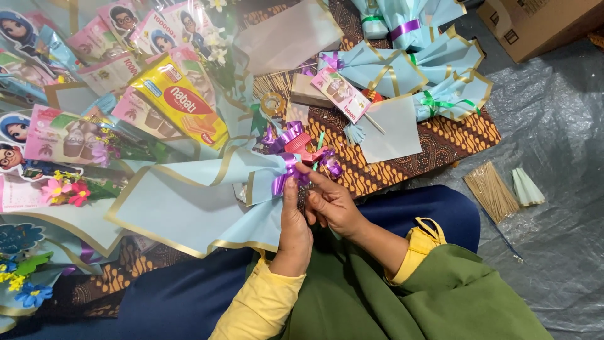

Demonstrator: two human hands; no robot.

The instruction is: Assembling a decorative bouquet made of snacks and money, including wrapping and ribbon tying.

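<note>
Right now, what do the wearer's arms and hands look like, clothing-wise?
Both hands are bare: no gloves, and no rings or watch that I can make out. The left hand comes out of a yellow long sleeve. The right hand has a yellow cuff with a small loop, under a wide olive-green outer sleeve.

There is one view only, from the camera on my head, looking steeply down over my lap at the floor in front of me. It sits close: my left hand (pixel 294 230) and right hand (pixel 332 204) fill the lower middle of the frame, with my sleeves running off the bottom edge. The patterned cloth (pixel 465 135) lies across the upper middle, the grey plastic sheet (pixel 560 157) takes the right side, and a cardboard box (pixel 535 25) is cut off at the upper right corner.
</note>
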